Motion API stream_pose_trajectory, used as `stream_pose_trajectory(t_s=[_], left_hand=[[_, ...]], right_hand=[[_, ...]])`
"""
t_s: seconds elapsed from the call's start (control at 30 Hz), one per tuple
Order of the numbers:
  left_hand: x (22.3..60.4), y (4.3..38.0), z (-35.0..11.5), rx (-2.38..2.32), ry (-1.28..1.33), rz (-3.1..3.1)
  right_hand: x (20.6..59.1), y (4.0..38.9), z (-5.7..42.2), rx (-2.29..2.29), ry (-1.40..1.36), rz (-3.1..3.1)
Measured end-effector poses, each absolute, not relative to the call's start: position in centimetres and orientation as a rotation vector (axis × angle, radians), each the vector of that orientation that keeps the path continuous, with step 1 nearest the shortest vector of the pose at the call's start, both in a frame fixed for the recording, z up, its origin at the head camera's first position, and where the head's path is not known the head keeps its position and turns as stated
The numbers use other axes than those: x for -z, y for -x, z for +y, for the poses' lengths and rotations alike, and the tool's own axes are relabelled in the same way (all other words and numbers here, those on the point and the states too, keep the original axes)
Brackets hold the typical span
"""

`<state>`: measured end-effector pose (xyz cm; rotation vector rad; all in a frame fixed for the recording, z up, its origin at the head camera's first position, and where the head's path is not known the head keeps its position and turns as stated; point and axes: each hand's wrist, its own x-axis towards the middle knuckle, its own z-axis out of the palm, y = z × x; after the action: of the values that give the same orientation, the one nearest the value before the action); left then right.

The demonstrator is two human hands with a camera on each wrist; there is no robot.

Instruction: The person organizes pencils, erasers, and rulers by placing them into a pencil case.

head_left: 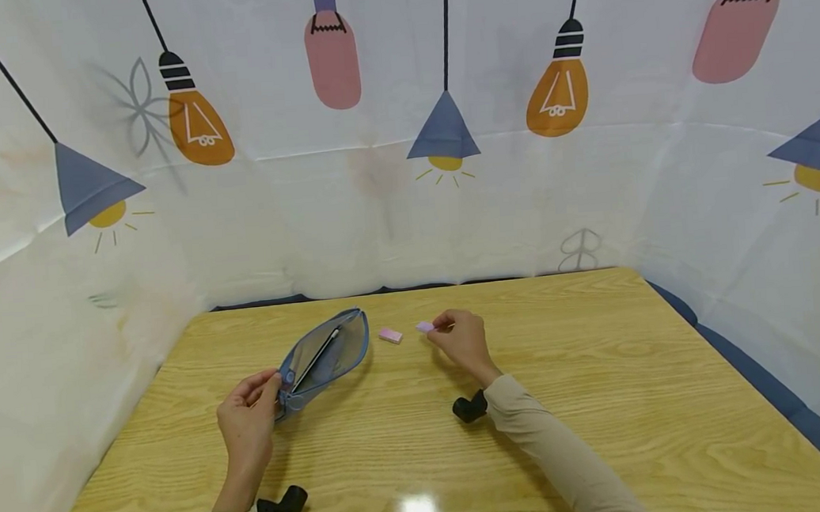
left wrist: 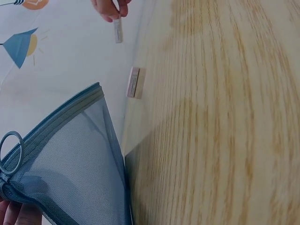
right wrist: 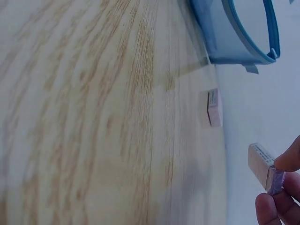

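Observation:
My left hand [head_left: 245, 422] grips the near end of a blue mesh zip pencil case [head_left: 349, 354], which is tilted with its mouth open. A slim pen [head_left: 319, 356] lies inside it. In the left wrist view a ring pull [left wrist: 18, 154] hangs at the case's gripped end. My right hand [head_left: 463, 346] pinches a small pink wrapped eraser [right wrist: 262, 164] between thumb and fingers, above the table's far part. Another pink eraser [head_left: 390, 335] lies on the table between the case and the right hand.
The wood-grain table [head_left: 395, 447] reaches back to a white curtain [head_left: 379, 226] printed with lamps and bulbs. Black wrist devices show at the left wrist [head_left: 282, 507] and the right wrist [head_left: 469, 407]. Dark blue fabric [head_left: 754, 375] runs beyond the right edge.

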<state>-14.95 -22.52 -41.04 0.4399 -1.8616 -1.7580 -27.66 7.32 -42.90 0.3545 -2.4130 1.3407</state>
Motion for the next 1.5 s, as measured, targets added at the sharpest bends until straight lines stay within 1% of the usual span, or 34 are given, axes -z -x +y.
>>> stream_pose_trajectory(t_s=[0.27, 0.7, 1.07, 1.5], left_hand=[[41.2, 14.9, -22.5, 1.76, -0.444, -1.867], [41.3, 15.1, -22.5, 1.765, -0.447, -1.87], [41.2, 14.9, -22.4, 1.775, -0.448, -1.87], [41.4, 15.0, -22.3, 1.797, -0.441, -1.854]], right_hand=[[42.7, 27.1, 7.5, -1.361, -0.348, -2.403], [41.8, 25.8, 7.7, -1.416, -0.42, -2.366], [42.0, 25.5, 7.5, -1.422, -0.481, -2.313], [41.2, 24.7, 7.2, -1.4, -0.535, -2.236]])
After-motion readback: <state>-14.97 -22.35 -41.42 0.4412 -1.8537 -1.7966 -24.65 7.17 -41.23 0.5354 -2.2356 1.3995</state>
